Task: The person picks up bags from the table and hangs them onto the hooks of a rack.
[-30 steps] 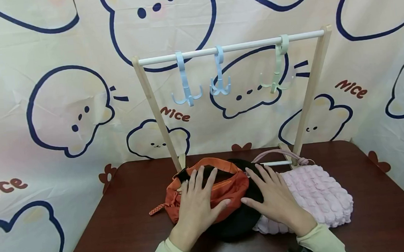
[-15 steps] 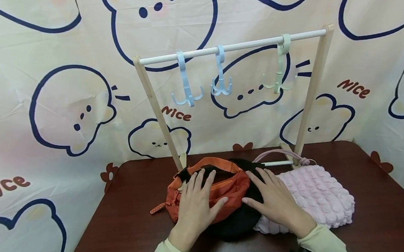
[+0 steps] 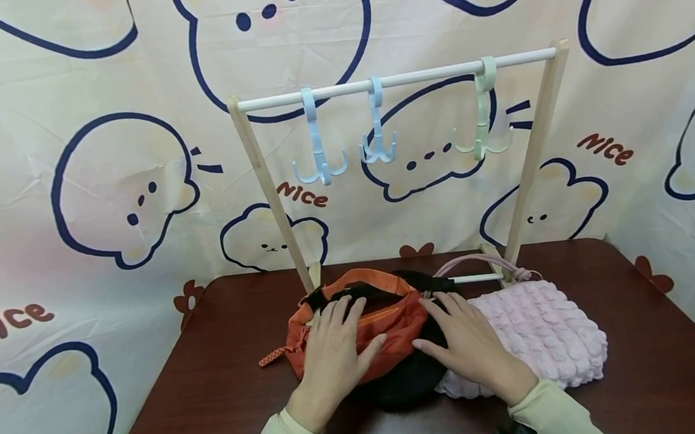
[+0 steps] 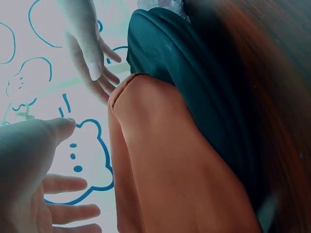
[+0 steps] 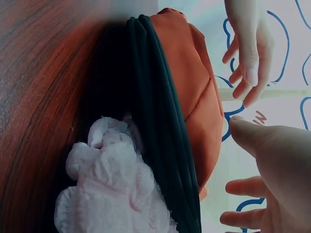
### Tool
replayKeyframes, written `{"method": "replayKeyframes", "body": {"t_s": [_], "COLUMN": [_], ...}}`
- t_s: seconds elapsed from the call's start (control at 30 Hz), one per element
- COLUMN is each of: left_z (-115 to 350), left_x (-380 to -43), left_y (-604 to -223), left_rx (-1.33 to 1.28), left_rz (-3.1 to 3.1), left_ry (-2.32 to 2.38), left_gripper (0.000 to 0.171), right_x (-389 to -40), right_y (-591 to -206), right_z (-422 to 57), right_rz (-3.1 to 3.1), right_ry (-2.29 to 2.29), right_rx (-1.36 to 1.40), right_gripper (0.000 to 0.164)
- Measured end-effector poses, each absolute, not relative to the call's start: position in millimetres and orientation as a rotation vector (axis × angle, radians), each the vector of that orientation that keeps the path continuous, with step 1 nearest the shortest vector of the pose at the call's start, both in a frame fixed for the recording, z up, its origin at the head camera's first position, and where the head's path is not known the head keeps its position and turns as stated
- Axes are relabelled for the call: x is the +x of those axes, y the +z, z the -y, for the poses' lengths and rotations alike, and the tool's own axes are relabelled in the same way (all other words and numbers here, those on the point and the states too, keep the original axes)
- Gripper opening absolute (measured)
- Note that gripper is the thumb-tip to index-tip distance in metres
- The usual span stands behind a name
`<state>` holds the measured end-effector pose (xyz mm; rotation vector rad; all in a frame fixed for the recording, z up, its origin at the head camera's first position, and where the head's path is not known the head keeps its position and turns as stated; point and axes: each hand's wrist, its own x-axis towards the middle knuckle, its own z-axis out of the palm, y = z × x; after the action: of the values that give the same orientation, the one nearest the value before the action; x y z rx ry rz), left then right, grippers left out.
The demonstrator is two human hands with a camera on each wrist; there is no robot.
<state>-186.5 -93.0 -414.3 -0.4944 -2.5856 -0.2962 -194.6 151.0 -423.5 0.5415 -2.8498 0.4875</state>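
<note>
An orange fabric bag (image 3: 398, 333) with a strap and zip lies on top of a black soft fabric item (image 3: 400, 388). A pink puffy quilted bag (image 3: 546, 334) with a corded handle lies to their right, overlapped by the black item's edge. My left hand (image 3: 330, 360) is spread over the orange bag, fingers relaxed and gripping nothing. My right hand (image 3: 473, 344) is likewise spread over the black item, between the orange and pink bags. Both wrist views show a gap between the thumb of the left hand (image 4: 29, 165) or right hand (image 5: 291, 170) and the fabric.
Behind the bags stands a wooden-legged rack with a white rail (image 3: 422, 79). Two blue hooks (image 3: 315, 133) and a green hook (image 3: 480, 116) hang from it. The dark brown table (image 3: 202, 395) backs onto a cartoon-printed cloth (image 3: 124, 71).
Both hands stay almost in the same place over the bags, with only slight finger movement. The green hook has turned slightly on the rail. The head view has shifted a little.
</note>
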Motion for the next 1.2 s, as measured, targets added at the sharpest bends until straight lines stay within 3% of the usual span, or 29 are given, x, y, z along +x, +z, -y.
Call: {"method": "replayKeyframes", "body": {"t_s": [1.2], "left_z": [122.3], "left_x": [-185.6], "left_y": [-411.9], "left_rx": [-0.393], "left_rz": [2.587], "left_ry": [-0.301], "left_gripper": [0.058], "right_x": [-203.2], "right_y": [-413.6], "right_z": [-132.2], "right_rz": [2.789], "right_ry": [0.356], "right_rx": [0.666], "right_gripper": [0.069]}}
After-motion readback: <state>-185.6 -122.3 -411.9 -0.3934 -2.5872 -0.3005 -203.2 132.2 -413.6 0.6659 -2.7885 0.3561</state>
